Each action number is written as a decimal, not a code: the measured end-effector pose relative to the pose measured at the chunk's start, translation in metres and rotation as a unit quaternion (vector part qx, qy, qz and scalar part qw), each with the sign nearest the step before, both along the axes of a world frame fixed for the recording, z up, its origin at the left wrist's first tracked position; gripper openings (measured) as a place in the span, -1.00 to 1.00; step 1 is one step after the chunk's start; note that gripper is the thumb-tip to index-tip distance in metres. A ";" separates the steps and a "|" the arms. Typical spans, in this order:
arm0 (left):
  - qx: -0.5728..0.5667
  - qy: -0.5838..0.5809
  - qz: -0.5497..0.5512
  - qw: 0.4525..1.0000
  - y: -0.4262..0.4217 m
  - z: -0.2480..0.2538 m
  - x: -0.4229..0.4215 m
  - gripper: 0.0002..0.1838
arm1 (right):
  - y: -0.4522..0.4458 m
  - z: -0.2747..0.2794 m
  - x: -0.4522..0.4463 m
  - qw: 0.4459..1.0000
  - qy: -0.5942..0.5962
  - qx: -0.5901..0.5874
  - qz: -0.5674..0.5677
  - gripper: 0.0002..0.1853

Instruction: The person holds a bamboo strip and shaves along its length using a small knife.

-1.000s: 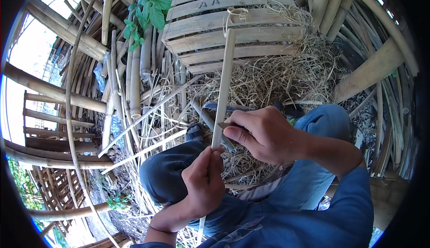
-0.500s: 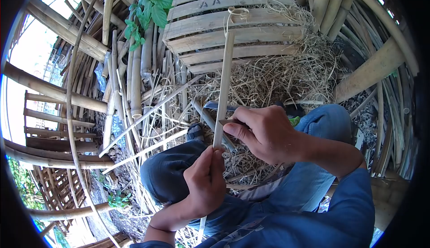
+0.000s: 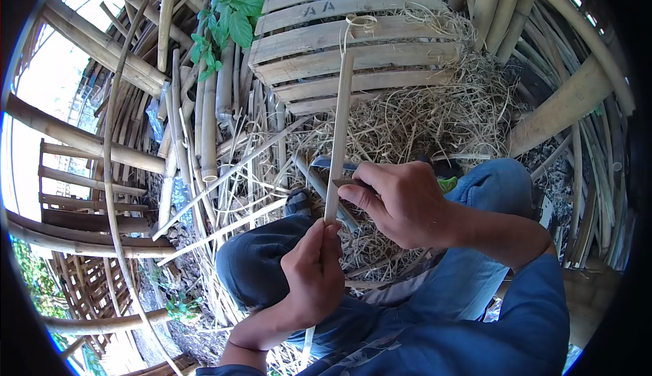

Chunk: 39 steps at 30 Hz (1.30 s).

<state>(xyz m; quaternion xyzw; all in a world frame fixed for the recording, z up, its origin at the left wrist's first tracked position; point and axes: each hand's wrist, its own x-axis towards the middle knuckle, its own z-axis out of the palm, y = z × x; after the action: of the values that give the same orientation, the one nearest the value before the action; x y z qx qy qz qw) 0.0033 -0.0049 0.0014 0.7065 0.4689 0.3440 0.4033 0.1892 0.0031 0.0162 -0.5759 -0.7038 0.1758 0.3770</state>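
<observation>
My left hand is closed round the lower part of a pale bamboo strip, which stands upward in front of me and shows again below the hand. My right hand is closed on a knife, just right of the strip. The dark knife blade sticks out to the left behind the strip. Between my right thumb and the strip lies a small dark piece, too small to make out. A thin curl shows at the strip's top end.
A slatted wooden crate lies ahead, with a heap of shavings before it. Loose strips and bamboo poles are at the left, near a green plant. A thick bamboo pole slants at the right.
The strip's top end has come slightly down and toward me. My left hand has shifted a little to the right, and both hands keep their hold.
</observation>
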 end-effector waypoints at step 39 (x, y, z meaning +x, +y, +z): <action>0.045 0.019 -0.006 0.999 -0.004 0.001 -0.003 -0.91 | 0.016 -0.028 -0.004 0.949 -0.228 0.218 -0.028 -0.52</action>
<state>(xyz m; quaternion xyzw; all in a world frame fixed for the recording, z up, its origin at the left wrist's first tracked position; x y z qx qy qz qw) 0.0003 -0.0086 0.0025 0.7331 0.4565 0.3487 0.3641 0.1847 0.0194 -0.0120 -0.5239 -0.7757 -0.1286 0.3276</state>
